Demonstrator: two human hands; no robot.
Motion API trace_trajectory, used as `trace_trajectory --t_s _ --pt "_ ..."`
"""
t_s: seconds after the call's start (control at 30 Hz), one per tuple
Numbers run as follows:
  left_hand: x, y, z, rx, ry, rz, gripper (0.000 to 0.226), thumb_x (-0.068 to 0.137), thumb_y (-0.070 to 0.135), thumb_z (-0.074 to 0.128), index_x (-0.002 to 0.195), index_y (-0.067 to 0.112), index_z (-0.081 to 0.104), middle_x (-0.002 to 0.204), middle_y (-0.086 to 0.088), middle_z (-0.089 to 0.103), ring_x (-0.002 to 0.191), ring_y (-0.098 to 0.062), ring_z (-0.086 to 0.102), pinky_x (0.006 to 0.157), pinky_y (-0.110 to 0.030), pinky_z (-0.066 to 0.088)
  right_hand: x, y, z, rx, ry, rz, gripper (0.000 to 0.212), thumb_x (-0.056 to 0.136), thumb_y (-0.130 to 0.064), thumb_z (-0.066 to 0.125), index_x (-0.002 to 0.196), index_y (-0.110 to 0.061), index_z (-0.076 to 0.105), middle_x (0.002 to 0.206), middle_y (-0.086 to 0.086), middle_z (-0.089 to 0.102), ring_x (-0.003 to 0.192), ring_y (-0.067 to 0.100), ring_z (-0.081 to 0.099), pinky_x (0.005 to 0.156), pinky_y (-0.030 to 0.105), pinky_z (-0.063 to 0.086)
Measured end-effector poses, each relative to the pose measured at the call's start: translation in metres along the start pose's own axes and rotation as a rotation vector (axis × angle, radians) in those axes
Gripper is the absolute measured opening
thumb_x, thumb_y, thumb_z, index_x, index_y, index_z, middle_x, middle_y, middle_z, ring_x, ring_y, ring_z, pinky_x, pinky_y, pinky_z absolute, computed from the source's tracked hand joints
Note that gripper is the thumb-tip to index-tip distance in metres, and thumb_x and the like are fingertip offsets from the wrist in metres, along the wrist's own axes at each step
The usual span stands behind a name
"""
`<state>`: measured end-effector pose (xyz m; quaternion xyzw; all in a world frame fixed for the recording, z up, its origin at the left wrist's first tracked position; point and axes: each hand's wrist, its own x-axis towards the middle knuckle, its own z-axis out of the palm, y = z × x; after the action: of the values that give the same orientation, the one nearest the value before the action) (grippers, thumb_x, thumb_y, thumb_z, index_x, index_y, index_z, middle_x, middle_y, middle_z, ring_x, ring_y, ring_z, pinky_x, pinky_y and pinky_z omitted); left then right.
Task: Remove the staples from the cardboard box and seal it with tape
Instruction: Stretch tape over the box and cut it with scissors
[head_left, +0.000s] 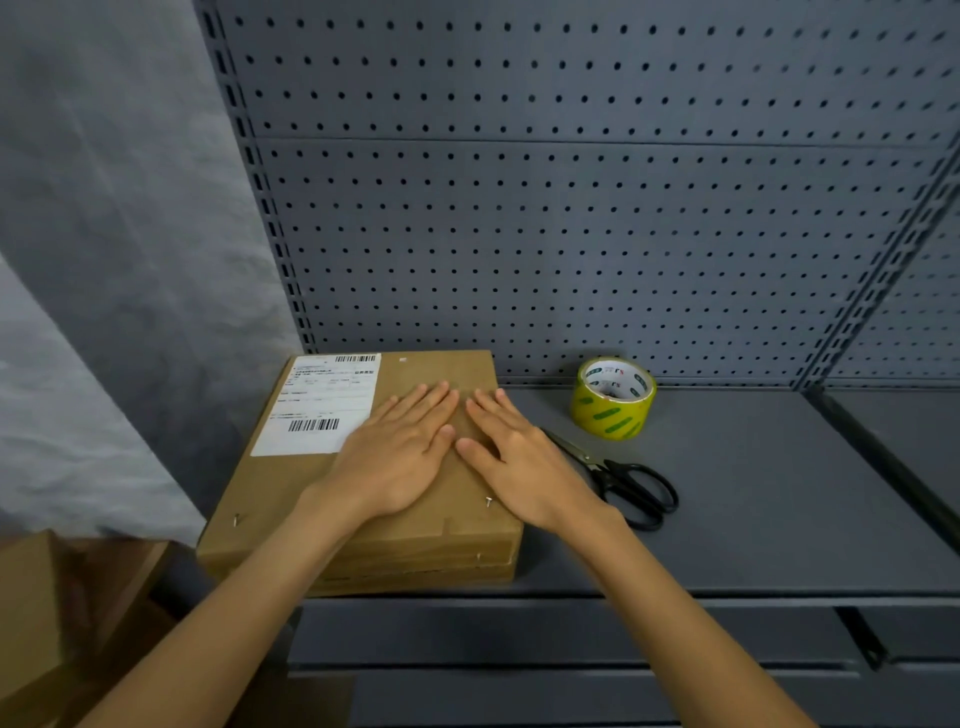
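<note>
**Flat hands on a stapled box**

A flat brown cardboard box (363, 499) lies at the shelf's (753, 493) 9 o'clock side, bearing a white shipping label (319, 405) and 2 staples (489, 501) near its front edge. Left hand (402, 457) and right hand (519, 462) press it with straight fingers, gripping nothing. Yellow-green tape roll (614, 397) and black scissors (618, 475) sit at 3 o'clock.

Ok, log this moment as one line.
left hand: flat on brown cardboard box | right hand: flat on box | metal staples: still in | yellow-green tape roll, black-handled scissors: untouched on shelf
</note>
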<state>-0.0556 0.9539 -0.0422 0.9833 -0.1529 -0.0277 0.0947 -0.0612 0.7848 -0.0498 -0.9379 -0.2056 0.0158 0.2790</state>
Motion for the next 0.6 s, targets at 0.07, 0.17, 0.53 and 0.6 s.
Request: trace_trajectory --t_s 0.07,0.17,0.53,0.6 --pt "0.000 0.000 0.000 0.003 0.003 -0.002 0.051 0.102 0.040 0.008 0.151 0.030 -0.003 0.157 0.016 -0.009 0.143 0.000 -0.010 0.119 -0.027 -0.005 0.001 0.000 0.000 0.005 0.020 0.004 0.056 0.102 -0.040 0.036 0.152 -0.014 0.025 0.160 -0.003 0.016 0.148 0.007 0.002 0.116 0.023 0.009" --pt "0.000 0.000 0.000 0.009 0.008 -0.004 0.051 0.102 0.040 0.008 0.151 0.030 -0.002 0.157 0.016 -0.008 0.144 -0.001 -0.010 0.119 -0.026 -0.004 -0.005 -0.003 0.002 -0.067 0.139 -0.034 0.047 0.102 -0.034 0.043 0.141 -0.010 0.046 0.151 0.003 0.039 0.146 0.013 0.020 0.115 0.030 0.024" --pt "0.001 0.001 -0.003 -0.016 0.003 0.145 0.050 0.102 0.042 0.010 0.151 0.034 0.003 0.156 0.020 -0.002 0.143 0.002 -0.007 0.116 -0.022 -0.007 -0.005 -0.001 0.008 0.451 0.084 0.177 0.065 0.100 -0.035 0.046 0.154 -0.023 0.013 0.160 -0.012 0.010 0.146 0.004 0.012 0.110 0.015 0.012" --pt "0.001 0.001 -0.001 -0.011 0.012 0.129 0.050 0.102 0.042 0.009 0.151 0.033 0.003 0.157 0.019 -0.001 0.144 0.001 -0.005 0.117 -0.023 -0.005 -0.005 0.000 0.011 0.566 0.082 0.230 0.064 0.101 -0.034 0.045 0.154 -0.025 0.011 0.159 -0.010 0.015 0.144 0.007 0.020 0.111 0.019 0.020"
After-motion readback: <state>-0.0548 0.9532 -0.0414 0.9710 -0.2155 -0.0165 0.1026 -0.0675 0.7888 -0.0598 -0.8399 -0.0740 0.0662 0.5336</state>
